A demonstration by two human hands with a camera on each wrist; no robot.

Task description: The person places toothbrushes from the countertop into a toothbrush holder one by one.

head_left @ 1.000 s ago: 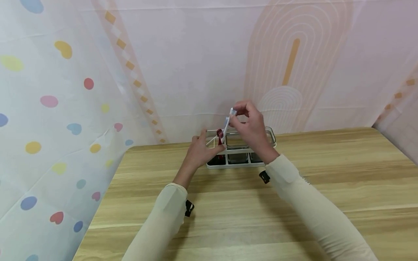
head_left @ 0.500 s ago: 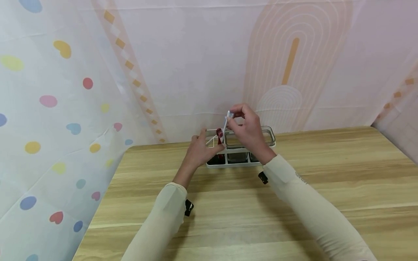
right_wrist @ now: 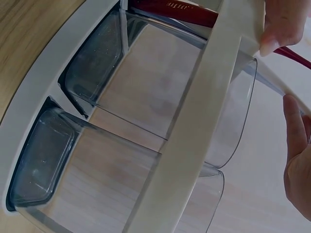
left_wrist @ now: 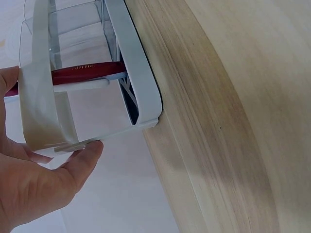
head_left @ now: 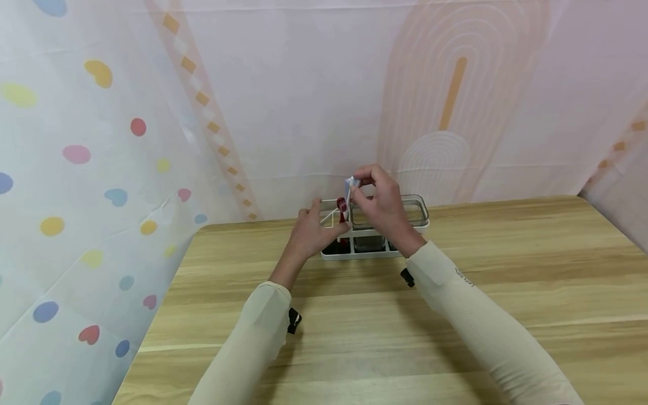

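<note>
White toothbrush sinks lower in the holder

The right hand [head_left: 377,197], pinching the white toothbrush [head_left: 348,194] by its top, now sits lower and closer to the left hand [head_left: 314,233], with more of the toothbrush down inside the holder [head_left: 415,216].

Both arms are stretched forward in pale cream sleeves, the wrists drawn close together. The left hand [head_left: 315,232] is held lower, fingers curled and thumb extended to the right, in a grip. The right hand [head_left: 377,203] is raised just above and beside it, fingertips [head_left: 360,179] and thumb bunched in a pinch. A black strap is worn at each wrist.
</note>
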